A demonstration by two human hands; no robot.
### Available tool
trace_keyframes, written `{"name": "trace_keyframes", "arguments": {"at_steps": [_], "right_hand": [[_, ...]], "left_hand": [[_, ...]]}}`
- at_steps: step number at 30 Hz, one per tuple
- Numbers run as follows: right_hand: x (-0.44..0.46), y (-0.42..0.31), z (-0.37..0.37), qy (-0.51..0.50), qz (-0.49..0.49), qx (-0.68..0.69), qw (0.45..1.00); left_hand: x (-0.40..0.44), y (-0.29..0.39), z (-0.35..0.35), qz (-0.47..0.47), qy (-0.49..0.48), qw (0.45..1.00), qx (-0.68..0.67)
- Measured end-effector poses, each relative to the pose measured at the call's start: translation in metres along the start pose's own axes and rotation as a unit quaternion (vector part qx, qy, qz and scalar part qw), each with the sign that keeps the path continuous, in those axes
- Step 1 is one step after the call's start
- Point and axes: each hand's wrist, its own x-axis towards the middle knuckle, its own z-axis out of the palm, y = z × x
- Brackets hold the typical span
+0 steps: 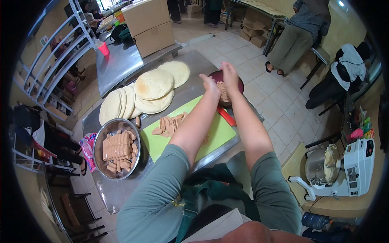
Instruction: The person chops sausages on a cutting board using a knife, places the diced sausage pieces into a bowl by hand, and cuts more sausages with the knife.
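Both of my hands are over a dark red bowl (239, 86) that holds chopped sausage pieces (222, 91). My left hand (210, 84) is at the bowl's left side with its fingers apart. My right hand (230, 76) is raised above the bowl, fingers extended. Below the bowl, a red-handled knife (226, 116) lies on the green cutting board (152, 148), which also bears sliced sausages (168, 125). To the left, a steel bowl (137, 156) holds whole sausages (117, 146). Round flatbreads (154, 84) are stacked behind the board.
Cardboard boxes (148, 26) stand on a second metal table (117, 73) ahead. A white mixer (358, 168) is at the right. One person (300, 36) stands at the back right. Blue-grey metal shelving (77, 36) is at the upper left.
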Motion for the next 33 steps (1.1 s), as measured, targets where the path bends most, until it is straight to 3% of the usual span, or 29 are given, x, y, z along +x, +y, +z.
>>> {"name": "trace_keyframes", "arguments": {"at_steps": [1, 2, 3, 5, 7, 9, 13, 15, 16, 18, 22, 24, 25, 27, 28, 29, 32, 33], "right_hand": [[-0.004, -0.002, 0.002, 0.002, 0.001, -0.001, 1.0], [-0.009, -0.006, 0.004, -0.029, -0.114, -0.087, 0.989], [-0.012, -0.008, 0.004, -0.06, -0.224, -0.172, 0.957], [-0.007, -0.005, -0.005, -0.071, -0.209, -0.218, 0.951], [0.003, 0.01, -0.014, -0.057, -0.271, -0.327, 0.904], [0.008, 0.017, -0.02, -0.084, -0.226, -0.354, 0.903], [0.022, 0.019, -0.019, -0.02, -0.208, -0.281, 0.937], [0.026, 0.011, -0.017, -0.036, 0.037, -0.06, 0.997], [0.025, 0.008, -0.018, -0.036, 0.037, -0.06, 0.997], [0.014, -0.022, -0.016, 0.004, 0.154, 0.059, 0.986], [0.027, 0.014, -0.007, -0.024, 0.103, 0.091, 0.99], [0.029, 0.018, -0.002, 0.009, 0.055, 0.064, 0.996], [0.028, 0.021, -0.001, 0.009, 0.054, 0.065, 0.996], [0.022, 0.017, 0.0, 0.102, 0.006, 0.013, 0.995], [0.022, 0.017, -0.002, 0.09, 0.02, 0.016, 0.996], [0.023, 0.023, -0.001, 0.09, 0.02, 0.017, 0.996], [0.019, 0.038, -0.002, 0.013, -0.002, 0.054, 0.998], [0.01, 0.033, 0.001, -0.046, 0.08, 0.038, 0.995]], "left_hand": [[0.008, -0.001, -0.001, -0.034, -0.085, 0.994, -0.051], [0.012, -0.001, -0.003, -0.069, -0.169, 0.978, -0.103], [0.0, 0.006, -0.001, -0.072, -0.167, 0.978, -0.101], [-0.025, 0.022, 0.008, -0.062, -0.219, 0.966, -0.122], [-0.036, 0.034, 0.012, -0.053, -0.211, 0.968, -0.121], [-0.039, 0.043, 0.014, -0.016, -0.198, 0.98, 0.025], [-0.007, 0.032, 0.002, 0.006, -0.158, 0.981, 0.113], [0.001, 0.025, -0.005, 0.116, -0.19, 0.949, 0.225], [0.005, 0.021, -0.008, 0.115, -0.189, 0.949, 0.225], [-0.028, 0.028, -0.004, 0.125, -0.12, 0.96, 0.22], [-0.05, 0.036, -0.002, 0.149, -0.153, 0.92, 0.329], [-0.048, 0.034, 0.001, 0.071, -0.228, 0.909, 0.341], [-0.051, 0.027, 0.001, 0.072, -0.228, 0.909, 0.341], [-0.091, 0.019, 0.008, -0.006, -0.192, 0.95, 0.248], [-0.109, 0.019, 0.012, -0.073, -0.225, 0.948, 0.213], [-0.097, 0.009, 0.011, -0.035, -0.232, 0.944, 0.231], [-0.054, -0.004, 0.015, -0.09, -0.18, 0.958, 0.207], [-0.049, 0.002, 0.012, -0.094, -0.223, 0.957, 0.161]]}}
